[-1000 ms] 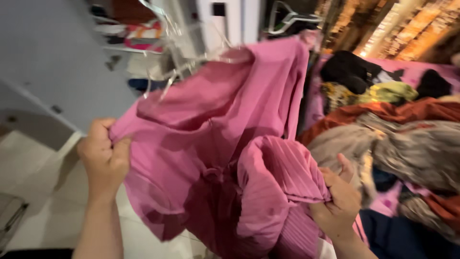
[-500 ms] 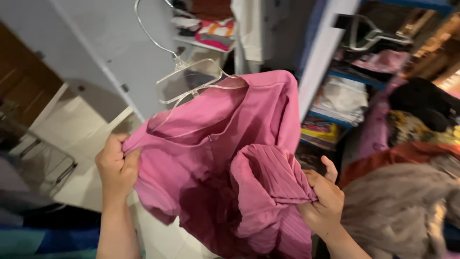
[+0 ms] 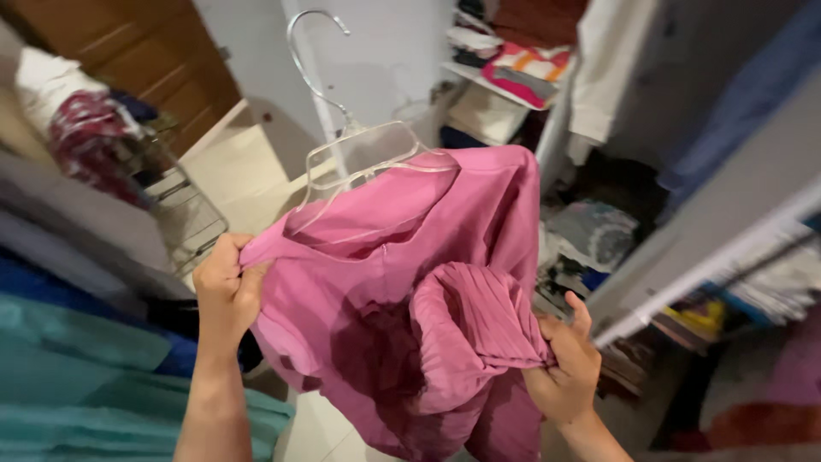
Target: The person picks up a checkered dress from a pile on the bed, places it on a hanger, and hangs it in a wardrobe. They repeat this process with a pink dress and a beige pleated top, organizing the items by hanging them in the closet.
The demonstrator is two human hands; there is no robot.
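Observation:
A pink dress with a pleated part hangs on a clear plastic hanger with a metal hook. My left hand grips the dress at its left shoulder edge. My right hand clutches the bunched pleated fabric at the lower right. The dress is held up in front of me, between both hands.
An open wardrobe with shelves of folded clothes stands ahead and right. A wire rack and a wooden door are at left. Teal and blue fabric lies at lower left.
My view has swung left, away from the pile of clothes on the bed, toward the wardrobe and door. Both hands keep their hold on the dress.

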